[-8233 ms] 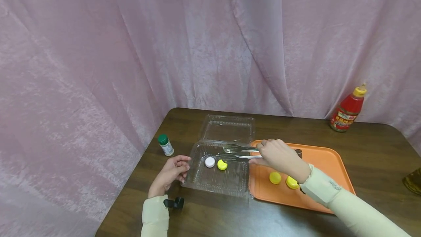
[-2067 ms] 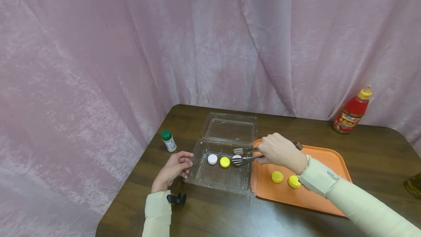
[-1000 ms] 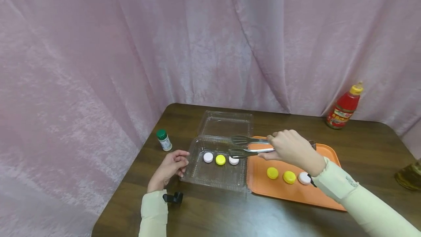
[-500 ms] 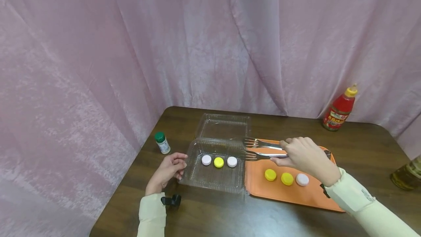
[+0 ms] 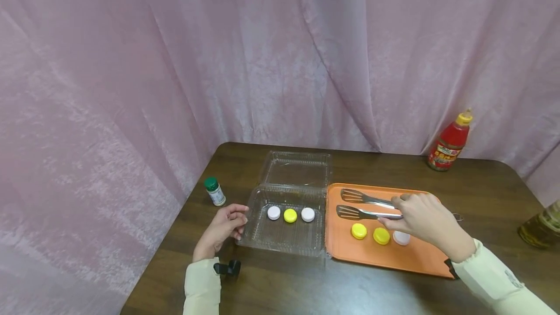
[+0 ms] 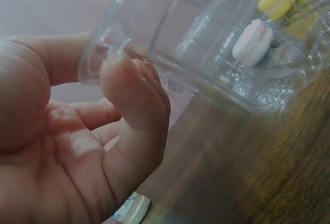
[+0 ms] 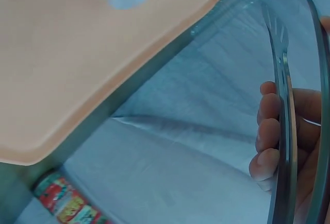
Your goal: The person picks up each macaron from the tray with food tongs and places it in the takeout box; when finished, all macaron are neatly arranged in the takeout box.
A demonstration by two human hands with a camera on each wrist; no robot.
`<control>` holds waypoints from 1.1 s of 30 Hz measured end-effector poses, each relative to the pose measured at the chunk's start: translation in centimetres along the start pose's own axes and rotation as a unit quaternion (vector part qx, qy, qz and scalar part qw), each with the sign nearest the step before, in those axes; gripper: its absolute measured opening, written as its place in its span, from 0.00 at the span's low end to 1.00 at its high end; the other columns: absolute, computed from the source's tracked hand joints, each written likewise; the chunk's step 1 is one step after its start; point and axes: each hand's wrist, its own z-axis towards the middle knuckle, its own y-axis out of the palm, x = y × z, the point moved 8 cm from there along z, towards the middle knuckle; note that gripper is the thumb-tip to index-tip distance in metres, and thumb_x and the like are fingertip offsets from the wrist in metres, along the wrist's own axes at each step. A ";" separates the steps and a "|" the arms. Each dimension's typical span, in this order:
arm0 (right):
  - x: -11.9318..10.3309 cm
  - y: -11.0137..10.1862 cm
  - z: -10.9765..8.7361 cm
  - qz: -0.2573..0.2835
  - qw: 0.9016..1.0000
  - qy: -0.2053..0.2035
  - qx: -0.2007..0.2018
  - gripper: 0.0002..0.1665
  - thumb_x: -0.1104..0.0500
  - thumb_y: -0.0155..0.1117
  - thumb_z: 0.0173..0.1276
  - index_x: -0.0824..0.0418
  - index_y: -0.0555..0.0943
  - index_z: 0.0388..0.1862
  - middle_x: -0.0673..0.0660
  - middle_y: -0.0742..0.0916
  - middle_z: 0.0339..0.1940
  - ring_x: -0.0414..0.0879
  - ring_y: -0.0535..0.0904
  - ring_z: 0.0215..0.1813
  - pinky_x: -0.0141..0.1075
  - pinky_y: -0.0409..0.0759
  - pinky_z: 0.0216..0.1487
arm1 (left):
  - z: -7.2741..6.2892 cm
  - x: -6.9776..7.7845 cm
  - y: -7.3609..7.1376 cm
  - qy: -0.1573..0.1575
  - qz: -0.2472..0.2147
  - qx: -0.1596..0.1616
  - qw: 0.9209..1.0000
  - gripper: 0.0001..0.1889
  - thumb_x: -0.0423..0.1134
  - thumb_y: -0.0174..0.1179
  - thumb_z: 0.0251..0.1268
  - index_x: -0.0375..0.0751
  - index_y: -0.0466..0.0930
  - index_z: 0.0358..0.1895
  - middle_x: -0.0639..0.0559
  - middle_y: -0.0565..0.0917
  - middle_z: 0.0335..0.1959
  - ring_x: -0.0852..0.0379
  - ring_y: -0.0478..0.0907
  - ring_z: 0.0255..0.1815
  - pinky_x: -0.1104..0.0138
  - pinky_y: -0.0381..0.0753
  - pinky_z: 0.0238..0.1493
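Tongs [image 5: 369, 215] are sitting in the right hand [image 5: 423, 218], whose fingers are curling round the metal arms; ahead of those fingers the slotted tips are standing apart, gripping nothing, above the orange tray [image 5: 358, 255]. Just below the tongs a yellow macaron [image 5: 359, 231], a second yellow macaron [image 5: 381, 236] and a white macaron [image 5: 400, 238] are lying in a row, the white one nearest the right fingers. The left hand [image 5: 225, 227] is pinching the rim of the clear container [image 5: 280, 242] between thumb and finger; inward from those fingers, two white macarons [image 5: 273, 213] are lying with a bright yellow macaron [image 5: 290, 216] between them.

The macarons are probably going to be light and brittle, so they are calling for a gentle squeeze round the sides. The tongs are looking stiff and smooth, the container thin and bendy, best held by its rim.

The right hand is hiding part of the tongs' bend and overlapping the white macaron's edge. Whether the tips are touching the tray is staying unclear. Far beyond the right fingers, a jar [image 5: 542, 227] is being cut off.
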 end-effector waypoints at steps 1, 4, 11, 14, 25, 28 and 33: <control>0.1 0.1 -0.2 0.001 1.000 0.000 -0.002 0.38 0.23 0.42 0.71 0.51 0.69 0.16 0.40 0.58 0.12 0.34 0.49 0.15 0.30 0.47 0.14 | 0.0 0.0 0.0 0.000 0.000 0.000 1.000 0.20 0.26 0.56 0.69 0.21 0.68 0.62 0.46 0.77 0.30 0.57 0.72 0.25 0.70 0.78 0.22; 0.4 0.3 -0.9 0.005 1.000 0.006 -0.017 0.35 0.26 0.54 0.68 0.52 0.72 0.17 0.41 0.61 0.13 0.34 0.52 0.15 0.30 0.50 0.13 | 0.0 0.0 -0.1 0.000 0.001 0.000 1.000 0.20 0.26 0.56 0.70 0.21 0.68 0.62 0.46 0.77 0.31 0.57 0.72 0.25 0.70 0.78 0.22; 0.4 0.9 -2.5 0.010 0.999 0.015 -0.042 0.28 0.33 0.68 0.60 0.53 0.75 0.19 0.41 0.64 0.14 0.34 0.54 0.16 0.29 0.52 0.13 | 0.0 -0.2 -0.4 -0.004 -0.002 0.002 1.000 0.21 0.26 0.57 0.70 0.21 0.68 0.62 0.46 0.77 0.31 0.57 0.72 0.25 0.70 0.78 0.22; 0.5 1.3 -3.1 0.016 0.998 0.026 -0.063 0.26 0.36 0.71 0.57 0.51 0.72 0.19 0.41 0.63 0.15 0.35 0.54 0.16 0.29 0.52 0.13 | -0.1 -0.1 -0.5 -0.005 -0.002 0.005 1.000 0.21 0.26 0.57 0.70 0.21 0.68 0.62 0.45 0.77 0.31 0.57 0.72 0.25 0.69 0.78 0.22; 0.3 1.9 -4.5 0.031 0.996 -0.002 -0.078 0.25 0.43 0.78 0.49 0.48 0.68 0.18 0.38 0.63 0.16 0.34 0.54 0.17 0.30 0.53 0.14 | 0.0 -0.4 -0.3 0.000 -0.001 0.000 1.000 0.20 0.26 0.57 0.69 0.21 0.68 0.62 0.44 0.78 0.32 0.57 0.73 0.25 0.70 0.78 0.23; 0.2 1.7 -4.5 0.033 0.997 -0.019 -0.068 0.26 0.43 0.78 0.50 0.48 0.67 0.19 0.38 0.63 0.16 0.33 0.53 0.17 0.29 0.52 0.14 | 0.2 -0.5 -0.3 0.001 0.002 0.002 1.000 0.19 0.25 0.56 0.69 0.22 0.69 0.61 0.44 0.78 0.32 0.57 0.73 0.24 0.70 0.78 0.23; 0.2 1.4 -4.4 0.036 0.997 -0.030 -0.058 0.27 0.39 0.76 0.54 0.46 0.67 0.18 0.36 0.62 0.16 0.32 0.52 0.18 0.28 0.51 0.14 | 0.3 -0.5 -0.2 0.005 0.000 0.002 1.000 0.18 0.25 0.56 0.68 0.23 0.70 0.60 0.45 0.78 0.31 0.57 0.73 0.23 0.70 0.78 0.22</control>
